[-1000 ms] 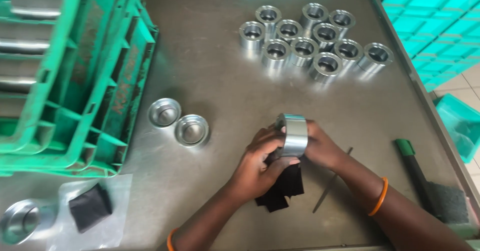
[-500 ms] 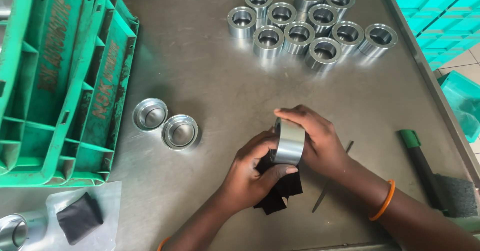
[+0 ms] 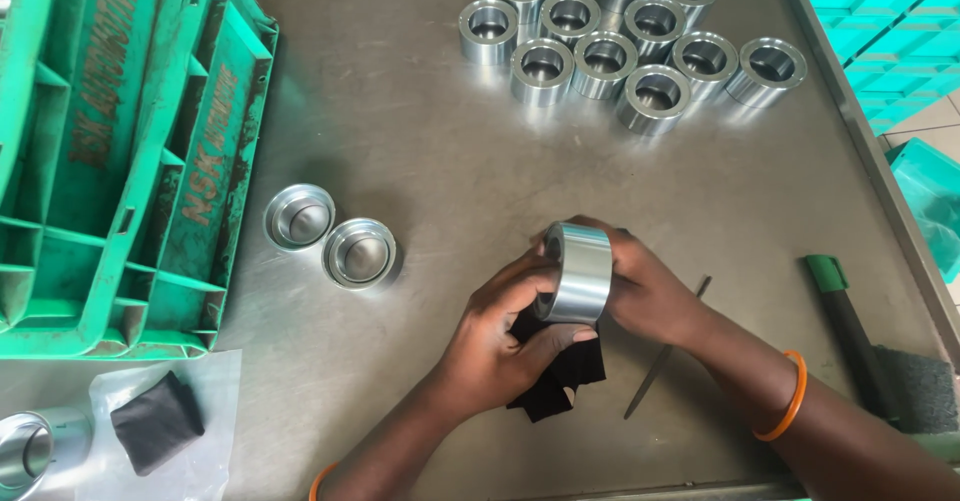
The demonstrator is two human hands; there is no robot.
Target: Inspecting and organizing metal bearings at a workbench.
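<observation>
Both hands, left hand (image 3: 500,346) and right hand (image 3: 640,291), grip a steel bearing ring (image 3: 575,273) above the table (image 3: 430,151), apparently wiping it with a black cloth (image 3: 560,376); turning it steadily seems needed next.

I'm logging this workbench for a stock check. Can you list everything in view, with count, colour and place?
Metal rings: eleven, silver, clustered at the table's far side.
Metal ring: one, silver, held in both hands.
Domed caps: two, silver, side by side near the crates.
Metal part: one, silver, near left corner, cut off by the frame.
Cloth: one, black, under the hands.
Folded cloth: one, black, on a clear plastic bag.
Crates: green, stacked at left.
Thin rod: one, dark, by the right wrist.
Brush: one, green-tipped handle, right edge.
Table: grey metal.
Left hand; right hand, orange bangle.
</observation>
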